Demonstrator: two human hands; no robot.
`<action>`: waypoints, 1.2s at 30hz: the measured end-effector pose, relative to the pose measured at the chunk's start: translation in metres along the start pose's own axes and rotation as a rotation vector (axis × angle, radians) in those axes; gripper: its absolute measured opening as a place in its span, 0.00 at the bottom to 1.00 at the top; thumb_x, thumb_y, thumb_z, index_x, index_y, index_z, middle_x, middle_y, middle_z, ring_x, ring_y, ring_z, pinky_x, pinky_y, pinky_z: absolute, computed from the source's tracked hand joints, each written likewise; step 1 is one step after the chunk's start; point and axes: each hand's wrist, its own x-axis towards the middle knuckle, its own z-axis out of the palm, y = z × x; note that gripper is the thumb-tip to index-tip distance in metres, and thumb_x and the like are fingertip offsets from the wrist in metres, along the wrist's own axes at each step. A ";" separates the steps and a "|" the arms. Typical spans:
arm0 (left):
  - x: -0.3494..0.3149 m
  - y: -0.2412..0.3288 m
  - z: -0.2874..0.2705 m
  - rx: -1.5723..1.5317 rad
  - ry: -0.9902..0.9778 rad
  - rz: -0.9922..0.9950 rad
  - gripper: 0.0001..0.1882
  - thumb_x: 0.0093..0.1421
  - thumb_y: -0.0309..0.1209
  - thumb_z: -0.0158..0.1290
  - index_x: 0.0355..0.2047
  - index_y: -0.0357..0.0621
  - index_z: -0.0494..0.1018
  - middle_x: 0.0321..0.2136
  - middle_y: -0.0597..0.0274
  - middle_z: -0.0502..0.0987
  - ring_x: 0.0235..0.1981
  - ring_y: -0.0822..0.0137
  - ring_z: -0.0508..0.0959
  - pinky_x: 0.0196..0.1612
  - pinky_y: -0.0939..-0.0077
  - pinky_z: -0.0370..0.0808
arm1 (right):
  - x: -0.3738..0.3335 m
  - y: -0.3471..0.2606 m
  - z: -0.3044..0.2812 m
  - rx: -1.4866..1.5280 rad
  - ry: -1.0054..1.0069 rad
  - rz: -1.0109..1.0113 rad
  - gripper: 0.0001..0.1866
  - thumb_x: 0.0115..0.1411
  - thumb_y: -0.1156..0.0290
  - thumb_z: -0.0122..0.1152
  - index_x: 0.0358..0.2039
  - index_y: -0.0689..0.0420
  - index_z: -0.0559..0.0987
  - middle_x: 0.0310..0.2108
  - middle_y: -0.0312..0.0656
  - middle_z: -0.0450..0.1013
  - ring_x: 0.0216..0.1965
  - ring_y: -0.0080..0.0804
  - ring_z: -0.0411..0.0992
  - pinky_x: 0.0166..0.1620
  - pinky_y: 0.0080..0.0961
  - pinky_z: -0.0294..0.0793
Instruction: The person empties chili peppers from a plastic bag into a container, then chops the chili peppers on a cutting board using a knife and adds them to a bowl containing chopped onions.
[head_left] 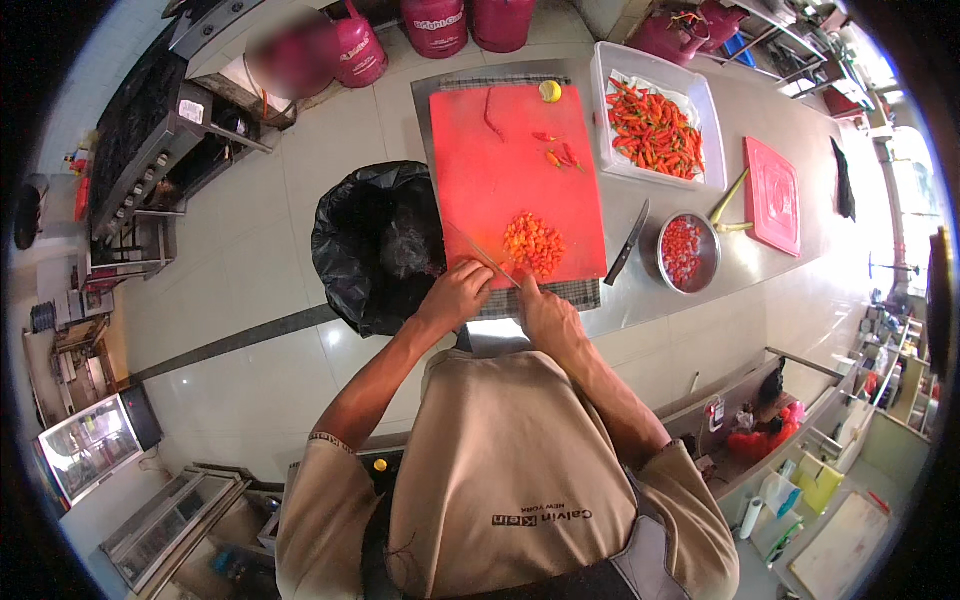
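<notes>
A red cutting board (pixel 480 150) lies before me. At its near edge my right hand (pixel 548 318) grips a knife (pixel 478 248), whose thin blade slants away to the left over the board. Beside the blade, my left hand (pixel 460 295) is closed with its fingertips pressed to the board; what they hold is too small to make out. A pile of chopped orange-red chili (pixel 533 245) sits just right of the blade. Farther up the board are a few whole small chilies (pixel 563 158), a dark red dried-looking strip (pixel 491 115) and a yellow lemon piece (pixel 550 92).
Right of the board stand a clear tub of whole red chilies (pixel 655 130), a second knife (pixel 630 240) and a steel bowl (pixel 705 275) with chopped red pieces. A pink lid (pixel 772 195) lies farther right. A black-bagged bin (pixel 345 225) stands against the board's left side.
</notes>
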 end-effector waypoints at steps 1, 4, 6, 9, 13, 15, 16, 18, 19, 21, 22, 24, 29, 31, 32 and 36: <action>-0.003 0.004 -0.002 -0.021 -0.032 -0.046 0.06 0.61 0.24 0.58 0.36 0.35 0.74 0.35 0.51 0.77 0.41 0.52 0.80 0.47 0.58 0.80 | -0.005 -0.002 -0.008 0.008 0.018 -0.028 0.11 0.71 0.68 0.46 0.49 0.61 0.65 0.24 0.64 0.77 0.28 0.66 0.80 0.33 0.61 0.79; -0.005 0.007 -0.004 -0.012 -0.065 -0.077 0.05 0.61 0.23 0.57 0.36 0.35 0.73 0.34 0.52 0.76 0.39 0.51 0.80 0.45 0.58 0.80 | -0.012 -0.020 -0.021 0.002 -0.078 0.079 0.13 0.71 0.68 0.47 0.50 0.62 0.65 0.26 0.65 0.77 0.30 0.67 0.80 0.34 0.62 0.79; -0.001 0.009 -0.004 -0.001 -0.039 -0.043 0.06 0.61 0.23 0.58 0.35 0.36 0.72 0.32 0.54 0.75 0.35 0.51 0.80 0.40 0.57 0.79 | -0.003 -0.005 0.007 0.081 -0.047 0.071 0.13 0.71 0.68 0.47 0.51 0.62 0.65 0.26 0.65 0.77 0.30 0.68 0.80 0.34 0.62 0.79; -0.005 0.001 0.011 -0.039 0.113 -0.048 0.08 0.61 0.23 0.59 0.35 0.38 0.70 0.30 0.54 0.74 0.32 0.50 0.79 0.36 0.56 0.78 | 0.000 0.007 0.029 0.028 0.050 -0.047 0.14 0.71 0.68 0.46 0.51 0.63 0.65 0.25 0.66 0.77 0.30 0.69 0.79 0.33 0.62 0.80; -0.005 0.006 0.007 -0.167 0.050 -0.250 0.13 0.59 0.23 0.62 0.36 0.40 0.66 0.28 0.55 0.72 0.30 0.50 0.79 0.34 0.55 0.76 | 0.003 -0.003 -0.001 0.012 -0.079 0.007 0.18 0.72 0.68 0.44 0.56 0.68 0.62 0.25 0.67 0.77 0.29 0.70 0.79 0.34 0.61 0.80; -0.009 0.004 0.008 -0.167 0.056 -0.234 0.15 0.59 0.24 0.63 0.36 0.41 0.65 0.27 0.55 0.71 0.30 0.50 0.78 0.33 0.55 0.75 | -0.004 -0.004 -0.003 0.059 -0.077 -0.029 0.21 0.72 0.67 0.44 0.58 0.69 0.60 0.24 0.67 0.77 0.29 0.70 0.79 0.33 0.62 0.79; -0.007 0.004 0.009 -0.167 0.069 -0.248 0.15 0.59 0.24 0.63 0.36 0.41 0.64 0.27 0.56 0.71 0.29 0.50 0.78 0.33 0.55 0.75 | -0.002 0.003 0.012 0.092 -0.055 -0.018 0.21 0.72 0.66 0.44 0.58 0.68 0.61 0.24 0.67 0.77 0.29 0.70 0.79 0.33 0.62 0.79; -0.007 0.008 0.011 -0.168 0.085 -0.286 0.15 0.59 0.23 0.63 0.36 0.42 0.64 0.27 0.56 0.71 0.29 0.50 0.78 0.33 0.56 0.75 | 0.001 0.010 0.050 0.167 -0.019 0.009 0.21 0.72 0.66 0.45 0.58 0.67 0.61 0.23 0.67 0.76 0.29 0.70 0.79 0.33 0.63 0.79; -0.007 0.007 0.013 -0.147 0.107 -0.253 0.16 0.59 0.23 0.63 0.36 0.42 0.64 0.27 0.56 0.71 0.29 0.50 0.78 0.33 0.56 0.75 | 0.004 0.005 0.052 0.177 0.044 0.034 0.18 0.72 0.64 0.47 0.54 0.64 0.62 0.23 0.67 0.76 0.29 0.71 0.79 0.34 0.63 0.78; -0.008 0.005 0.016 -0.103 0.148 -0.187 0.16 0.59 0.23 0.63 0.35 0.42 0.63 0.27 0.56 0.71 0.29 0.50 0.78 0.33 0.57 0.75 | 0.010 0.009 0.048 0.184 0.035 0.006 0.17 0.72 0.63 0.49 0.52 0.62 0.63 0.24 0.67 0.77 0.29 0.71 0.78 0.33 0.63 0.78; -0.007 0.004 0.016 -0.108 0.122 -0.217 0.15 0.59 0.23 0.63 0.36 0.41 0.64 0.27 0.56 0.71 0.29 0.50 0.78 0.34 0.57 0.75 | 0.012 0.009 0.041 0.188 0.041 -0.005 0.16 0.72 0.63 0.49 0.51 0.61 0.63 0.24 0.67 0.77 0.28 0.71 0.78 0.32 0.63 0.78; -0.011 0.005 0.014 -0.115 0.071 -0.277 0.15 0.58 0.22 0.63 0.38 0.41 0.66 0.28 0.56 0.72 0.30 0.51 0.78 0.34 0.57 0.75 | 0.007 0.009 0.025 0.113 0.044 -0.018 0.14 0.72 0.63 0.49 0.48 0.61 0.64 0.24 0.65 0.77 0.27 0.69 0.78 0.30 0.62 0.78; -0.029 -0.015 -0.021 0.319 0.502 -0.307 0.13 0.57 0.21 0.60 0.43 0.40 0.73 0.36 0.54 0.75 0.39 0.54 0.79 0.41 0.60 0.77 | 0.013 0.021 0.005 -0.040 0.146 -0.058 0.13 0.73 0.61 0.49 0.44 0.60 0.67 0.21 0.59 0.76 0.23 0.64 0.79 0.26 0.59 0.79; -0.015 -0.011 -0.033 0.329 0.552 -0.360 0.13 0.57 0.21 0.59 0.43 0.40 0.75 0.37 0.53 0.76 0.40 0.54 0.78 0.43 0.60 0.76 | 0.015 0.021 -0.001 -0.029 0.177 -0.026 0.13 0.73 0.61 0.49 0.44 0.59 0.66 0.20 0.59 0.76 0.23 0.63 0.79 0.26 0.59 0.78; 0.000 -0.015 -0.035 0.198 0.523 -0.384 0.13 0.58 0.21 0.59 0.44 0.40 0.75 0.37 0.53 0.76 0.40 0.53 0.78 0.44 0.59 0.76 | 0.015 0.021 -0.004 -0.026 0.186 -0.017 0.13 0.73 0.61 0.49 0.44 0.59 0.66 0.19 0.58 0.76 0.23 0.63 0.79 0.26 0.59 0.78; 0.106 -0.014 -0.022 -0.044 0.318 -0.203 0.11 0.61 0.25 0.58 0.44 0.40 0.78 0.40 0.51 0.81 0.46 0.50 0.81 0.51 0.57 0.77 | 0.007 0.026 -0.006 0.044 0.229 -0.047 0.13 0.72 0.61 0.50 0.44 0.59 0.67 0.18 0.57 0.76 0.23 0.64 0.79 0.26 0.60 0.78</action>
